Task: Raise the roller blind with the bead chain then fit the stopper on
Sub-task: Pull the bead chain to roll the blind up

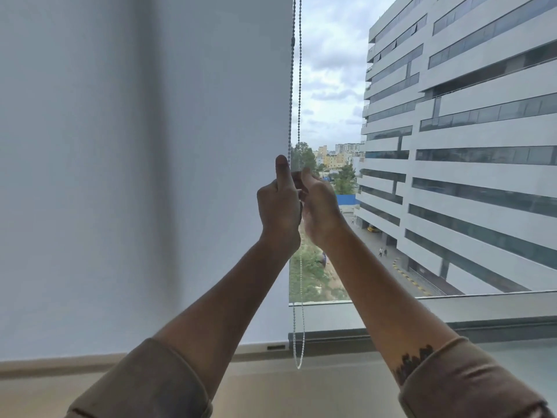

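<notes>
Right of the grip a window (331,86) shows cloudy daylight sky, a pale multi-storey building (467,131) with dark glazing bands, trees and road below; beige sill (265,384) runs beneath, well under the grip.

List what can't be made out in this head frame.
- Head view: what the left hand and right hand pinch together on the bead chain; their fingers cover it, so no stopper can be confirmed there.
- Head view: the blind's roller and chain clutch, cut off by the top edge.
- Head view: the dark piece on the chain, too small to identify.
</notes>
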